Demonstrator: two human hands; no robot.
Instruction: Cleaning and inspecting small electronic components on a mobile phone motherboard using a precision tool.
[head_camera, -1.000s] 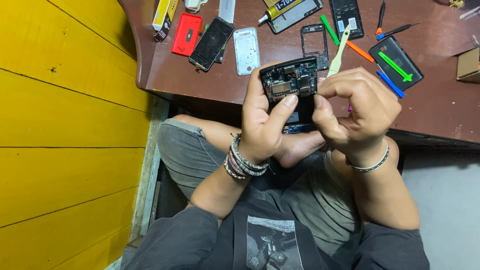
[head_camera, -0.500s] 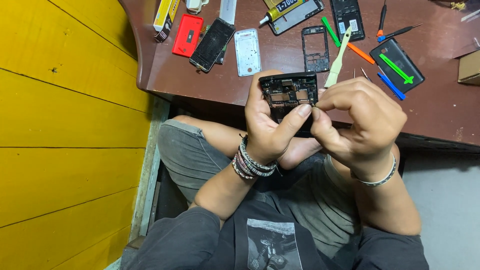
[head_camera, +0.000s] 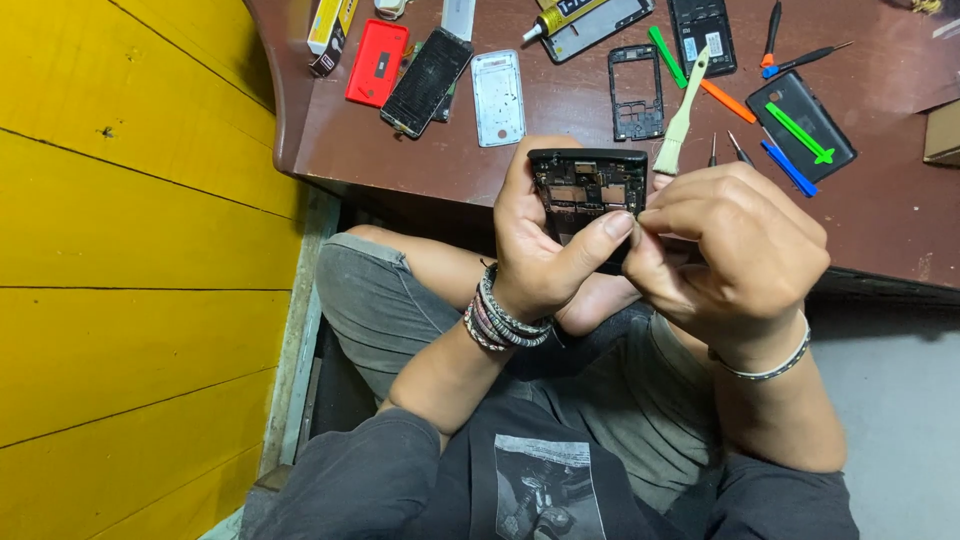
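Observation:
An opened black phone body (head_camera: 585, 185) with its circuit board showing is held above my lap, at the near edge of the brown table (head_camera: 890, 215). My left hand (head_camera: 545, 250) grips it from the left and below, thumb stretched across its lower right corner. My right hand (head_camera: 735, 245) is curled at the phone's right edge, fingertips pinched together against that corner; whatever they pinch is too small to see. Beaded bracelets circle my left wrist, a thin bangle my right.
On the table lie a red phone cover (head_camera: 377, 62), a black phone (head_camera: 427, 82), a silver-white back plate (head_camera: 498, 97), a black phone frame (head_camera: 636, 92), a pale brush (head_camera: 682, 120), green, orange and blue pry tools, small screwdrivers and a glue tube (head_camera: 565, 17). A yellow plank wall (head_camera: 130, 260) stands left.
The phone and both hands have shifted slightly away from the table's tools toward my lap. My right fingers have closed tighter at the phone's right corner.

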